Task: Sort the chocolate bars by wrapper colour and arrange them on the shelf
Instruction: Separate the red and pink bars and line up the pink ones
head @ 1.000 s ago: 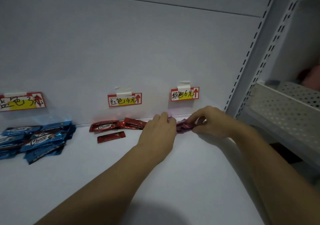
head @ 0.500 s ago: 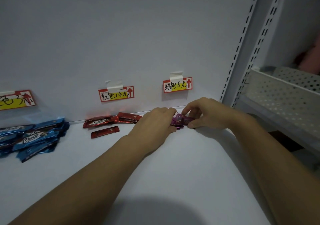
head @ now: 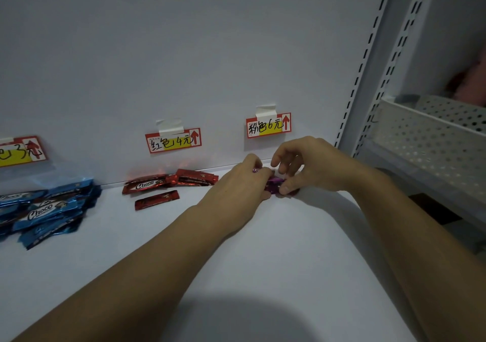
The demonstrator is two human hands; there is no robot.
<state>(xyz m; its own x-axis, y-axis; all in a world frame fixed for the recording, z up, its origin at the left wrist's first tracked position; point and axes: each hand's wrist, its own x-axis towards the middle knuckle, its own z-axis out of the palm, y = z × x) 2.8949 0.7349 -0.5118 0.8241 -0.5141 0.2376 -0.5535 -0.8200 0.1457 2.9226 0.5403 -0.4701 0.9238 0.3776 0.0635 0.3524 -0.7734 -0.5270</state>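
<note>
Left hand point(head: 236, 186) and right hand point(head: 315, 168) hold the shiny pink-purple foil chocolate bars point(head: 274, 184) on the white shelf point(head: 263, 257), below the pink price label point(head: 268, 126). Fingers point(head: 286, 189) are curled, pinching both ends. Risk: the slick foil stack fans out and slides toward the red foil bars point(head: 171, 181).

At the centre right of the frame, both hands meet on the white shelf point(head: 236, 276) over the purple-pink chocolate bars point(head: 274, 184). The left hand point(head: 236, 184) grips their left end. The right hand point(head: 307, 168) pinches the right end, thumb low, other fingers curled above. A price label point(head: 268, 125) is taped to the back panel just above them. Left of centre, red bars point(head: 171, 181) lie below a second label point(head: 173, 139). At the left edge, a heap of blue bars point(head: 47, 207) lies below a third label point(head: 21, 151). A perforated shelf point(head: 434, 136) fills the right edge.
</note>
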